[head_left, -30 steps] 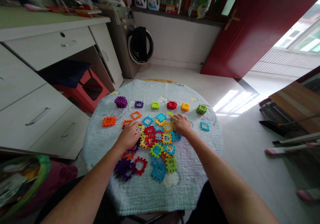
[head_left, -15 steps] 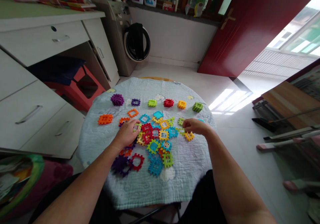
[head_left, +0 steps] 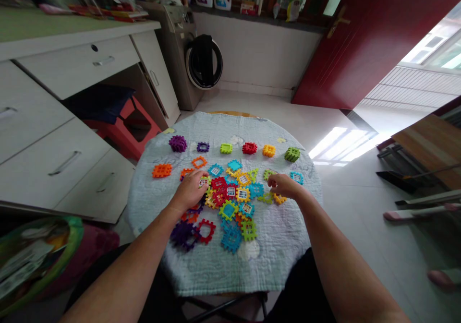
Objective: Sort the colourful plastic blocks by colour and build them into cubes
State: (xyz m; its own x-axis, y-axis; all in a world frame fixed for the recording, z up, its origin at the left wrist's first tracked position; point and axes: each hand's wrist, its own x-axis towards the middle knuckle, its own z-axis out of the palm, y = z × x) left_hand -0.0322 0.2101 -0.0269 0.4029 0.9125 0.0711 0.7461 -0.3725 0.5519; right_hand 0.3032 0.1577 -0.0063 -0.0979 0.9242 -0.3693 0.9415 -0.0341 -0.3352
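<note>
A round table under a pale blue quilt carries a heap of coloured plastic interlocking tiles. My left hand rests on the heap's left side. Its fingers curl over a tile with a white window. My right hand hovers at the heap's right edge with its fingers pinched together; what they hold is hidden. A light green tile and a yellow tile lie just under it. A teal tile sits beyond it.
Along the table's far edge stands a row of built cubes: purple, green, red, orange, green. An orange tile lies left. White drawers and a red stool stand left, a washing machine behind.
My right hand has moved from the middle of the heap out to its right edge, and a green and a yellow tile now lie there. My left hand has stayed on the heap.
</note>
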